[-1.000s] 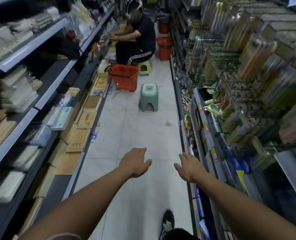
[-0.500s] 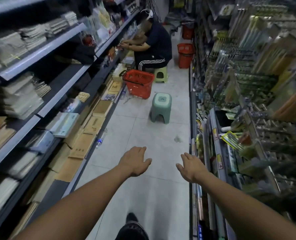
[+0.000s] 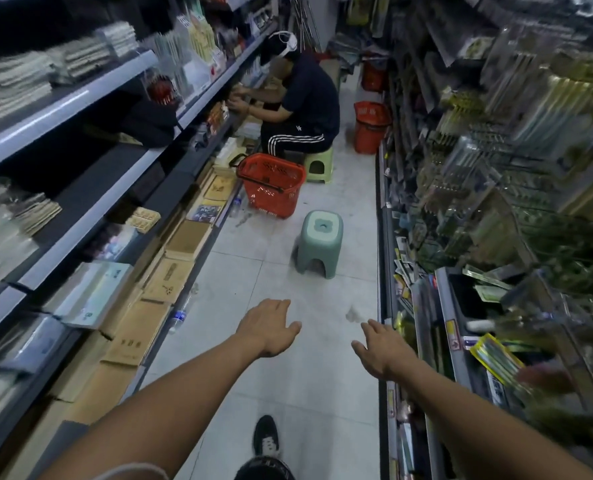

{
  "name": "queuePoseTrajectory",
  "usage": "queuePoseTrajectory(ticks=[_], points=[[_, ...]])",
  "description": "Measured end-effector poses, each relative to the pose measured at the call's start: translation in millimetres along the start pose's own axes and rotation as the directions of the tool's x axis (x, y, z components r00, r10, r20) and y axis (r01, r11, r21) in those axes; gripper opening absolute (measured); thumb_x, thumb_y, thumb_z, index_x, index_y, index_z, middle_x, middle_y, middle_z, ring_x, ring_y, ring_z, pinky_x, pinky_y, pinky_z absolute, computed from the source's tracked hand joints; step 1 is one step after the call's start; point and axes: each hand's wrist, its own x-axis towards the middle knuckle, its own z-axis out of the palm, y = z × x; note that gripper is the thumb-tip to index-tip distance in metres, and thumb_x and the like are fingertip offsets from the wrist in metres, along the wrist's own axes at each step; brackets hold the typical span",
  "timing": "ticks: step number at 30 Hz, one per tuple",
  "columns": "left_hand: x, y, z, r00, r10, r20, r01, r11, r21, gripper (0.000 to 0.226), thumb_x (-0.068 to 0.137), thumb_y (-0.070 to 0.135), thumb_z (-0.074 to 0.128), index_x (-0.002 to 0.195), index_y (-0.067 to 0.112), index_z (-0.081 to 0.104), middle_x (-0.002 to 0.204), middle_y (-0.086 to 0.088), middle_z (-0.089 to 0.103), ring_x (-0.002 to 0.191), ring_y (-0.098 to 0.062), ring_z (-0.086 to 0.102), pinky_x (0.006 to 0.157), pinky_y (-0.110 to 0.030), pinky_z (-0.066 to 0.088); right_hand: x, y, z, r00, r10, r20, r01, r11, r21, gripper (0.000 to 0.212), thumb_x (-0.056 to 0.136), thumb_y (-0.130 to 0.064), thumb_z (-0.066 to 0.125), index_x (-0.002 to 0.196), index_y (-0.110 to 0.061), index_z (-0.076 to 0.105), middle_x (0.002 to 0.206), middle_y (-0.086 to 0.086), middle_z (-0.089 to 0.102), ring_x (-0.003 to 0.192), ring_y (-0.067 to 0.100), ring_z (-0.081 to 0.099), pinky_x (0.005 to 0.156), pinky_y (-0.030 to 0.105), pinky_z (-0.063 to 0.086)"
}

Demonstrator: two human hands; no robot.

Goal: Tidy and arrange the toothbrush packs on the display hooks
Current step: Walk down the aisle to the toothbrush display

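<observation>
Both of your hands reach out in front of you over the pale tiled floor [image 3: 288,393], holding nothing: your left hand [image 3: 269,327] has its fingers straight and the thumb spread, and your right hand [image 3: 379,348] is likewise flat, fingers relaxed and slightly apart. Below them, one dark shoe [image 3: 266,436] of yours shows on the tiles. To your right, well apart from either hand, the toothbrush packs [image 3: 516,168] hang crowded on the display hooks [image 3: 547,317], blurred in this view, so you cannot tell how neatly each one sits; a yellow-edged pack [image 3: 494,362] lies loose and tilted on the lower shelf [image 3: 456,327] just beside your right forearm. On your left, brown cardboard boxes [image 3: 132,337] line the bottom of the left shelving [image 3: 80,216], and a plastic bottle [image 3: 179,317] lies on the floor against them. Farther ahead, a green stool [image 3: 319,242] stands in the middle of the aisle. Beyond it sits a red basket [image 3: 270,185] with a dark handle, and just behind that a seated person [image 3: 305,109] in dark clothes on a yellow-green stool [image 3: 317,164] faces the left shelving. Two more red baskets [image 3: 371,126] stand against the right side, farther down.
</observation>
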Motion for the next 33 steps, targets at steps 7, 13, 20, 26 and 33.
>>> queuePoseTrajectory(ticks=[7,13,20,26,33], points=[[91,-32,-74,0.999,0.041,0.012,-0.042,0.998,0.045,0.074,0.108,0.057,0.036,0.167,0.016,0.019,0.171,-0.008,0.027,0.157,-0.027,0.024,0.125,-0.041,0.024,96,-31,-61,0.999,0.005,-0.031,-0.003,0.999,0.038,0.070,0.108,-0.054,0.024,0.162,-0.009,0.023,0.170,0.013,0.024,0.155,0.031,0.025,0.127,0.043,0.021],[157,-35,-103,0.996,0.061,0.062,-0.067,0.994,0.083,0.074,0.107,0.057,0.036,0.166,0.016,0.021,0.170,-0.009,0.028,0.156,-0.028,0.026,0.125,-0.041,0.025,149,-28,-94,0.998,0.023,-0.055,-0.019,0.997,0.074,0.070,0.109,-0.053,0.026,0.164,-0.010,0.021,0.171,0.011,0.021,0.156,0.030,0.022,0.128,0.042,0.018],[242,-12,-126,0.993,0.084,0.081,-0.094,0.988,0.121,0.075,0.106,0.059,0.036,0.166,0.017,0.021,0.171,-0.008,0.028,0.157,-0.026,0.026,0.127,-0.043,0.025,216,12,-120,0.998,0.056,-0.024,-0.053,0.993,0.103,0.072,0.109,-0.054,0.026,0.165,-0.010,0.018,0.173,0.011,0.017,0.158,0.030,0.018,0.128,0.041,0.016],[327,28,-154,0.995,0.073,0.068,-0.083,0.985,0.150,0.071,0.105,0.056,0.041,0.163,0.016,0.029,0.164,-0.010,0.038,0.150,-0.029,0.036,0.123,-0.045,0.032,283,68,-161,0.997,0.070,-0.032,-0.066,0.990,0.126,0.070,0.109,-0.053,0.027,0.164,-0.010,0.021,0.172,0.012,0.019,0.157,0.031,0.020,0.128,0.041,0.017],[415,77,-184,0.999,0.038,0.038,-0.043,0.988,0.146,0.072,0.104,0.059,0.041,0.161,0.017,0.031,0.163,-0.010,0.041,0.149,-0.028,0.038,0.122,-0.043,0.033,358,136,-215,0.999,0.037,-0.012,-0.035,0.993,0.109,0.070,0.108,-0.054,0.027,0.163,-0.011,0.023,0.171,0.012,0.022,0.155,0.033,0.023,0.126,0.042,0.020]])
